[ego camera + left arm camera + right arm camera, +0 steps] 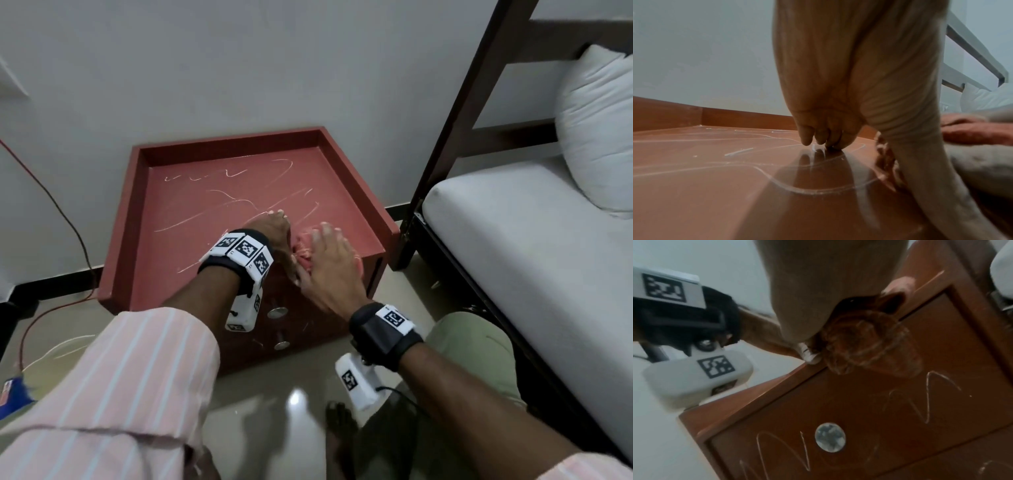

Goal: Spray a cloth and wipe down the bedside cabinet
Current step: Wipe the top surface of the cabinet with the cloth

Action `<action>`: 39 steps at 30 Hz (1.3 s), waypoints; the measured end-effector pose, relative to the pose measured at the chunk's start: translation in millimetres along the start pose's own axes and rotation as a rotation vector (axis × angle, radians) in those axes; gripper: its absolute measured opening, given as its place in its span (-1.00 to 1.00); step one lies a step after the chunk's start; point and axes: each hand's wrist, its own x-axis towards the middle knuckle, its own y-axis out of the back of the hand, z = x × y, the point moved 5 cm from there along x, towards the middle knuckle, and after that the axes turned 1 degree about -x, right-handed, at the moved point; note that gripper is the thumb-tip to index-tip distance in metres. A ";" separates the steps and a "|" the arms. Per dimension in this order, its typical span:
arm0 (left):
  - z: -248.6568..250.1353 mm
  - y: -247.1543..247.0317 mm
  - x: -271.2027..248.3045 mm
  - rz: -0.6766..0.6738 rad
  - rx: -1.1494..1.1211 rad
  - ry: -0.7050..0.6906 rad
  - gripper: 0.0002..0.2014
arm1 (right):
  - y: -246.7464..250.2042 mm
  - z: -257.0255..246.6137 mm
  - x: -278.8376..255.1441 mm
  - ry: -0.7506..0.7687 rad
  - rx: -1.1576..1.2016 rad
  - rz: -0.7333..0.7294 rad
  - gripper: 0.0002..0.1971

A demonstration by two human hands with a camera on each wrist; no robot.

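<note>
While both hands meet at the near edge of the red-brown bedside cabinet (pixel 212 219) in the centre of the head view, a bunched pinkish-orange cloth (pixel 303 248) sits between them on the cabinet's recessed top. The left hand (pixel 270 229) stands on its edge, fingertips (pixel 818 139) touching the scribbled surface and its side against the cloth; its fingers look straight rather than gripping. The right hand (pixel 330 263) lies over the cloth with fingers spread, pressing it at the front lip, where the right wrist view shows a wad of it hanging over the drawer front (pixel 869 402). White chalk-like scrawls (pixel 239 202) cross the top and the drawer front, which carries round metal knobs (pixel 278 312). At the right of the frame stand a bed (pixel 513 240) and a white pillow (pixel 596 130); a red cable (pixel 44 192) trails at the left.
</note>
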 end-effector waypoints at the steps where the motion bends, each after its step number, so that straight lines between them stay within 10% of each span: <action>1: -2.1 1.0 0.7 0.002 0.004 -0.009 0.28 | -0.1 -3.8 5.8 0.100 0.011 -0.065 -0.31; 7: -8.8 -0.9 -1.8 -0.008 -0.007 0.019 0.35 | 26.4 34.8 77.6 -0.094 -0.124 -0.078 -0.47; 14: -16.7 -8.0 -1.9 0.065 0.013 0.049 0.53 | 16.8 22.6 51.8 0.194 0.364 -0.379 -0.45; 18: -12.0 -4.7 -5.0 0.092 0.035 0.053 0.46 | 41.2 34.4 79.0 -0.083 0.036 -0.054 -0.71; 25: -18.6 -13.8 -6.1 0.064 -0.040 0.061 0.46 | 15.9 8.1 16.9 0.246 0.239 -0.114 -0.47; 30: -17.1 -15.2 -14.6 0.088 -0.066 0.024 0.48 | 16.8 32.1 20.3 -0.180 -0.072 0.054 -0.38; 35: -18.8 3.4 2.5 0.060 -0.114 0.034 0.26 | 7.8 -2.2 52.3 0.201 -0.046 -0.191 -0.41; 39: -22.6 20.1 11.2 0.067 -0.078 0.049 0.30 | 25.6 34.3 111.0 -0.210 -0.099 -0.169 -0.52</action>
